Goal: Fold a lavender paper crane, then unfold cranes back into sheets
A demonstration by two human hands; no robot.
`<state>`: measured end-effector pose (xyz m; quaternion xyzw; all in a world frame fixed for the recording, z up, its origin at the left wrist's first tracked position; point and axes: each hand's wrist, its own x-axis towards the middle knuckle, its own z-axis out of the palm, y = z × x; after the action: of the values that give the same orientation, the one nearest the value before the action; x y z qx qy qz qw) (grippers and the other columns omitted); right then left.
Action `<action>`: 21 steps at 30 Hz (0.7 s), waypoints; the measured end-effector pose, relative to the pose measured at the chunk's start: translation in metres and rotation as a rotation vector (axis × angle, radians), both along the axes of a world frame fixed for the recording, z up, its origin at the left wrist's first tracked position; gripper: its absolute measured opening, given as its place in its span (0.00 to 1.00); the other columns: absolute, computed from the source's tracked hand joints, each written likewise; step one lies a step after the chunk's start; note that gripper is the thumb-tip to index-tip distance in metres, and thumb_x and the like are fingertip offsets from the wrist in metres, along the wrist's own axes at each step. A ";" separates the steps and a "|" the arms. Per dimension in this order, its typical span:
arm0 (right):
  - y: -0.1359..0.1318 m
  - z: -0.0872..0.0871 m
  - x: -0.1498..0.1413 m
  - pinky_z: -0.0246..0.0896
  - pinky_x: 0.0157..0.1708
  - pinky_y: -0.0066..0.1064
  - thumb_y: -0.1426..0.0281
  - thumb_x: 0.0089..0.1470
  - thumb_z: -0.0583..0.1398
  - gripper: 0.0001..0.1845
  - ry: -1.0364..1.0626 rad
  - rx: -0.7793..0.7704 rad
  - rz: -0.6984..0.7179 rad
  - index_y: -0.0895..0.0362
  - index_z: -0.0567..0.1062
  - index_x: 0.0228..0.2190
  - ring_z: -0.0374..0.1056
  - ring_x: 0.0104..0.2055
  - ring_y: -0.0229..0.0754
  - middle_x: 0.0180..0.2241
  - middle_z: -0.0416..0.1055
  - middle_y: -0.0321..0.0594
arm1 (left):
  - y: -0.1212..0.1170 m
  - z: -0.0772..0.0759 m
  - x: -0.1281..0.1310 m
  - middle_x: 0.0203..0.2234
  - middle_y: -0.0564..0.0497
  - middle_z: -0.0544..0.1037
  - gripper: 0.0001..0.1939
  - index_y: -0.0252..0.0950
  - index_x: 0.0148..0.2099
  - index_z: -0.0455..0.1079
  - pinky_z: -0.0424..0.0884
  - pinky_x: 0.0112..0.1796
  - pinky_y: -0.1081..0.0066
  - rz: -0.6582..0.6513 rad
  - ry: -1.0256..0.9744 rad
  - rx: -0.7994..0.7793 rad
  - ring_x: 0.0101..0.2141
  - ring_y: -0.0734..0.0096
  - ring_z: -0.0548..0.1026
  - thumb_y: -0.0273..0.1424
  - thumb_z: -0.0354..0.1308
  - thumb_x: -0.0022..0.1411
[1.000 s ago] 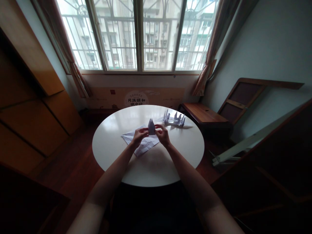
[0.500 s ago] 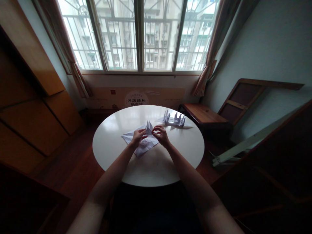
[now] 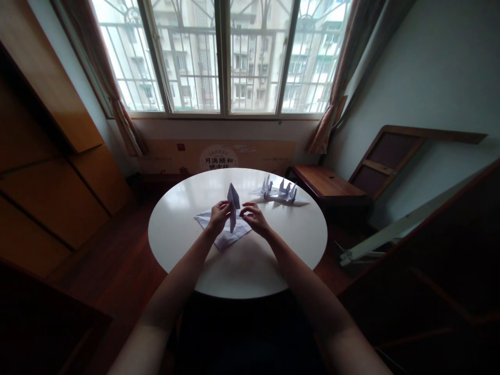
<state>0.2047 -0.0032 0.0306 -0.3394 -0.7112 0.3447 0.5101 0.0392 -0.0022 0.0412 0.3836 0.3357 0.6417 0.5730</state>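
A folded piece of white paper (image 3: 233,196), pointed at the top and bottom, stands upright in the pinch of my left hand (image 3: 219,214). Just right of it is my right hand (image 3: 254,216), its fingers bent and parted; a small gap seems to separate the fingertips from the folded paper. Below both hands lie creased white paper sheets (image 3: 228,240) on the round white table (image 3: 250,276). Several folded paper cranes (image 3: 287,191) stand at the table's far right, on or beside more flat paper.
A brown wooden stool or low bench (image 3: 328,181) stands beyond the table at the right. A long printed cardboard panel (image 3: 164,155) leans under the barred window. Wooden cabinets (image 3: 78,203) line the left side.
The folded paper has turned in my left hand, so a long point now hangs down and another rises. My right hand has come away from it slightly.
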 end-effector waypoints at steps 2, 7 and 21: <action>0.000 0.005 0.000 0.65 0.36 0.33 0.66 0.47 0.60 0.06 0.147 -0.064 -0.018 0.56 0.75 0.28 0.67 0.42 0.43 0.40 0.67 0.42 | -0.002 0.002 -0.001 0.25 0.51 0.75 0.23 0.32 0.35 0.70 0.66 0.30 0.73 -0.039 0.007 -0.028 0.26 0.74 0.72 0.37 0.74 0.39; 0.002 0.009 0.001 0.60 0.28 0.28 0.58 0.46 0.62 0.18 0.408 -0.268 -0.080 0.54 0.71 0.37 0.69 0.31 0.38 0.33 0.71 0.37 | -0.005 0.003 -0.002 0.26 0.48 0.77 0.20 0.30 0.35 0.74 0.63 0.25 0.75 -0.323 0.110 -0.083 0.24 0.75 0.72 0.34 0.73 0.41; 0.002 0.012 0.003 0.57 0.27 0.27 0.60 0.40 0.67 0.15 0.564 -0.307 -0.111 0.55 0.73 0.29 0.65 0.28 0.34 0.28 0.71 0.33 | -0.012 0.007 -0.004 0.29 0.46 0.78 0.22 0.30 0.42 0.77 0.66 0.28 0.75 -0.443 0.207 -0.073 0.25 0.75 0.72 0.36 0.70 0.46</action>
<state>0.2077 -0.0008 0.0429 -0.3418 -0.4620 0.4998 0.6480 0.0351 -0.0146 0.0480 0.4909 0.3232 0.4449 0.6757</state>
